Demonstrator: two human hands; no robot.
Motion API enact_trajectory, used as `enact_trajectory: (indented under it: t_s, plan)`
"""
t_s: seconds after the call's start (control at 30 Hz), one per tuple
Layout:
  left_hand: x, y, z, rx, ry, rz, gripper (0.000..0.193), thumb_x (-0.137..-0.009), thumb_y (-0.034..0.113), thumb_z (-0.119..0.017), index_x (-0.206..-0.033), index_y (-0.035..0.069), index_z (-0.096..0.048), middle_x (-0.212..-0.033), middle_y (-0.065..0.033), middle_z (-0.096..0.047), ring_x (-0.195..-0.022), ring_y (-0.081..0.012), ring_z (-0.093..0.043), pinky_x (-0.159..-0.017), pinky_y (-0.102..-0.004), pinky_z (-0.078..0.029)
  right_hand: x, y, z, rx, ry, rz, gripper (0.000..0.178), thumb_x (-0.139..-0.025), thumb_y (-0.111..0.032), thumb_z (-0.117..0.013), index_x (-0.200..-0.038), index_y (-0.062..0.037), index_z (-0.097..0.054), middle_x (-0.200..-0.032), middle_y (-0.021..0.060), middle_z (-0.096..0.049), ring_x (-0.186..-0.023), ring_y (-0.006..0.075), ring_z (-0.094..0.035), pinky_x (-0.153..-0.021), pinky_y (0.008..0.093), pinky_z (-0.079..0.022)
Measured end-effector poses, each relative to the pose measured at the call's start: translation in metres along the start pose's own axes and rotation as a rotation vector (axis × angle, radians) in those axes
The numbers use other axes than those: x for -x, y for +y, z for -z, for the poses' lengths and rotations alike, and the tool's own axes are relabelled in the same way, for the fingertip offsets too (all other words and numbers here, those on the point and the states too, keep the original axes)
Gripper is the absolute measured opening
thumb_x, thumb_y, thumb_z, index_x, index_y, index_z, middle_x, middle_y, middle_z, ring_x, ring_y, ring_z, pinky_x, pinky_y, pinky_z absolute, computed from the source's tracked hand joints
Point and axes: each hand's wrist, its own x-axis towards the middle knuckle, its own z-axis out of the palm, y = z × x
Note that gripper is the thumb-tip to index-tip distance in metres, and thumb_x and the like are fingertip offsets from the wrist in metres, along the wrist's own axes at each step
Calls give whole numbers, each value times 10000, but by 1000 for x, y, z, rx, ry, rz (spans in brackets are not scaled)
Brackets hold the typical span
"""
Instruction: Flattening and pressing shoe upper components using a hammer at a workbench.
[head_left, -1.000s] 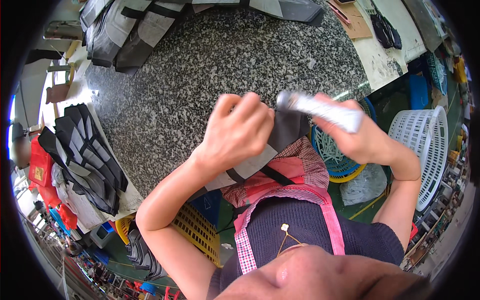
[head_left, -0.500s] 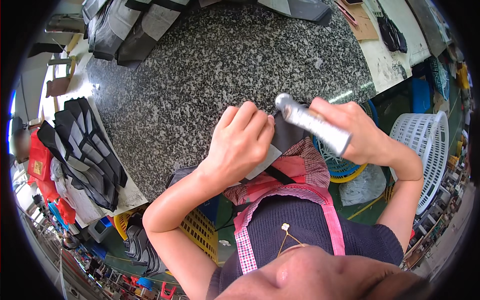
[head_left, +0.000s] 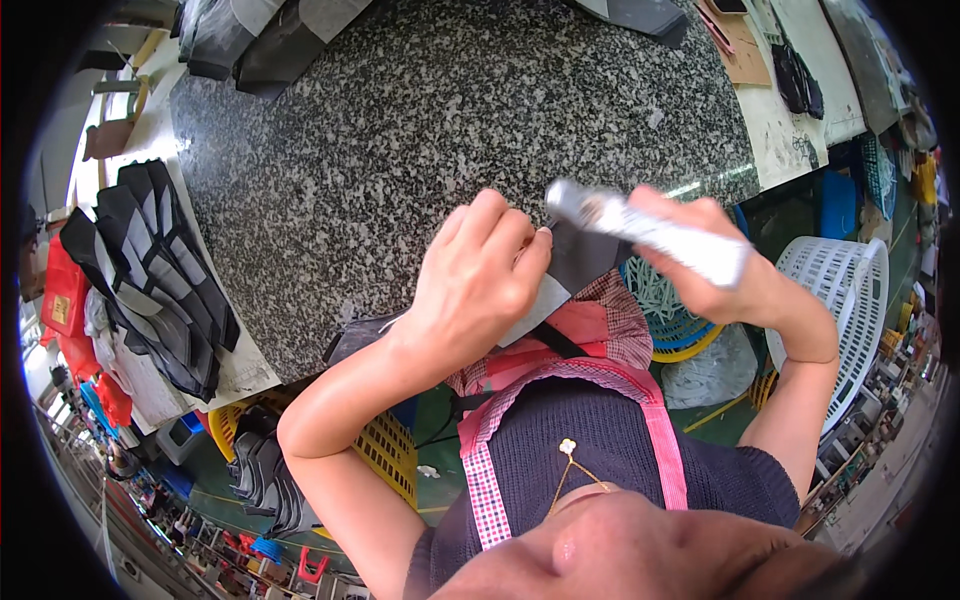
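My right hand (head_left: 705, 250) is wrapped round a silvery metal hammer (head_left: 655, 228), blurred by motion. Its rounded head hangs over the near edge of a speckled granite slab (head_left: 420, 120). Just below the hammer head lies a flat dark grey piece of sheet material (head_left: 585, 258) with a lighter grey part, at the slab's near edge. My left hand (head_left: 475, 265) has its fingers curled down and holds this piece by its left side. The fingertips mostly hide the spot they press on. More of the grey material shows under my left forearm.
Stacks of grey and black pieces lie at the far left (head_left: 290, 40), far right (head_left: 640, 15) and on the left side table (head_left: 160, 280). Right of me stand a white basket (head_left: 835, 310) and a blue-and-yellow basket (head_left: 680, 335). A yellow crate (head_left: 385, 450) is below left.
My right hand has shifted slightly right and the hammer's handle lies flatter, its head still near the left fingertips. The left hand stays on the piece. The whole view has tilted a little.
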Motion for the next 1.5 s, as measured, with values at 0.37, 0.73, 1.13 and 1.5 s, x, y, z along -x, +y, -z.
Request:
enact_trajectory:
  t_s: [0.37,0.73,1.13,1.5]
  plan:
    - [13,4,2,10,-39,40,193,-702,114,-663,-882,61,-712,-824,-36,-593,-829,-232,-537,-698,-371,-443,-1,-7,-6,-2,-172,-156,210,-897,-143,-621,-1006,-9,-504,-714,210,-612,-692,437,-642,-560,479,-481]
    - [37,18,1,112,20,224,223,-733,-4,-728,-954,29,-725,-831,-62,-616,-733,-238,-597,-615,-359,-521,-7,-12,-7,105,-60,-24,306,-790,72,-586,-1089,29,-541,-746,188,-527,-645,417,-579,-562,405,-458]
    - [-14,-6,-22,225,83,137,96,-784,8,-713,-880,12,-709,-786,-110,-589,-729,-291,-607,-612,-397,-507,22,7,2,57,304,-273,203,-868,-5,-556,-1070,4,-566,-840,242,-654,-711,395,-671,-605,409,-481]
    - [-19,-4,-9,447,-11,330,165,-806,26,-766,-965,-8,-739,-829,-109,-646,-727,-235,-648,-657,-336,-526,8,7,15,104,119,-275,148,-915,-106,-522,-1024,-5,-522,-715,245,-580,-730,468,-600,-604,494,-454]
